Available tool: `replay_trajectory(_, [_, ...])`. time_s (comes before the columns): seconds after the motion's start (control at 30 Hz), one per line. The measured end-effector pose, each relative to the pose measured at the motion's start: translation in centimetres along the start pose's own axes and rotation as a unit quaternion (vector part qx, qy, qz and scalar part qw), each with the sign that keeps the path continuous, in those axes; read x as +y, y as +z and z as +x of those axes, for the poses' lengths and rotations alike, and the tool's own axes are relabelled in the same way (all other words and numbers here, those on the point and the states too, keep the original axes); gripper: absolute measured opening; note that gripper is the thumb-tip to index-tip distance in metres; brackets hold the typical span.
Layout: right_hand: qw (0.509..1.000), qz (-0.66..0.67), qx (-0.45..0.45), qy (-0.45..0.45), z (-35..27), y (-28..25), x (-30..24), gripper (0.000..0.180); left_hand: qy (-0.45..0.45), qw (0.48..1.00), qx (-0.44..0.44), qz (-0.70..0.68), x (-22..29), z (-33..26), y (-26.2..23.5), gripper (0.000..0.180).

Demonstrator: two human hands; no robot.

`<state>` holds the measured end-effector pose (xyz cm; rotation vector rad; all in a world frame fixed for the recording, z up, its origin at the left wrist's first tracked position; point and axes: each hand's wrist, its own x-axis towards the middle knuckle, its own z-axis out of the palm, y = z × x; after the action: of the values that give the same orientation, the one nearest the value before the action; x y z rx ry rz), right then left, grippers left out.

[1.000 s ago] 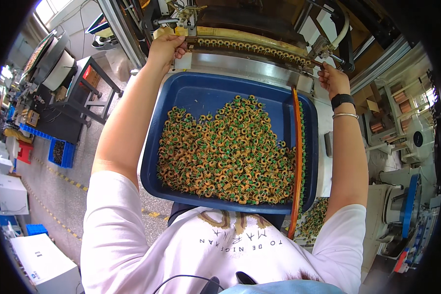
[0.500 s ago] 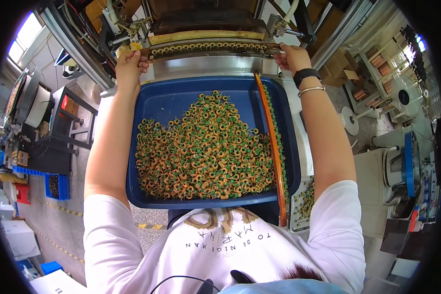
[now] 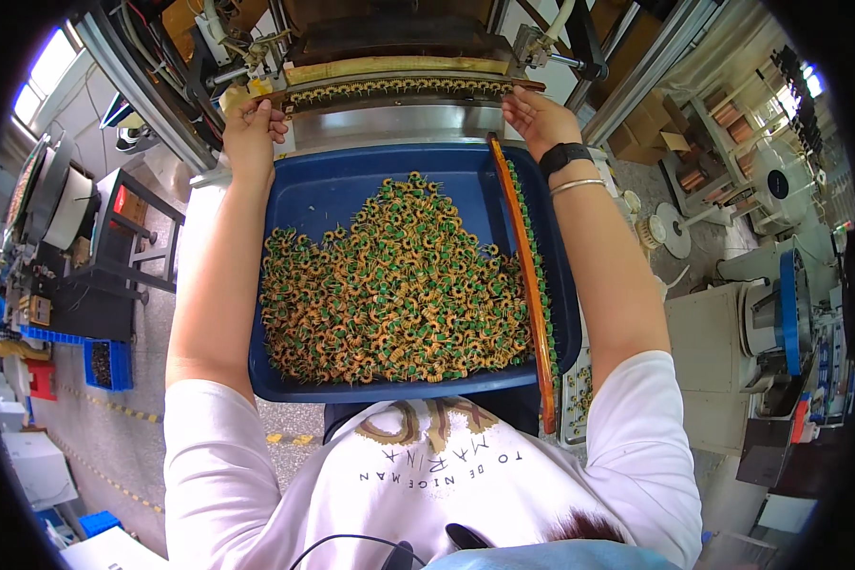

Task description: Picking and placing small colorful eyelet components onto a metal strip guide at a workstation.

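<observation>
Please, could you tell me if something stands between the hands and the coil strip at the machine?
Nothing visible does. The left hand is at the left end of the coil strip, the right hand at its right end. The blue tray lies on the strip's near side, so it blocks neither hand.

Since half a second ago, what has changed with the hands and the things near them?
The right hand has moved left, inward from the right end of the strip; whether its grip is released, I cannot tell. The left hand stays at the left end. The tray, coils and orange bar stay as they were.
</observation>
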<state>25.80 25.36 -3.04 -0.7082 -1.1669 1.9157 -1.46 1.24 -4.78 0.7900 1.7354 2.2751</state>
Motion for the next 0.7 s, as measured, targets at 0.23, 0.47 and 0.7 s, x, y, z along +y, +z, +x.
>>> replay_trajectory(0.23, [1.000, -0.013, 0.007, -0.008, -0.15, 0.61, 0.51, 0.016, 0.000, 1.000, 0.012, 0.012, 0.06, -0.30, 0.03, 0.023])
replay_trajectory(0.47, [1.000, -0.008, -0.011, -0.017, 0.41, 0.62, 0.62, 0.016, 0.006, 1.000, 0.002, 0.014, -0.10, 0.11, 0.00, 0.026])
replay_trajectory(0.7, [0.991, -0.135, 0.007, -0.023, -0.23, 0.91, -0.22, 0.027, 0.008, 1.000, 0.015, 0.017, 0.05, -0.01, 0.20, 0.025])
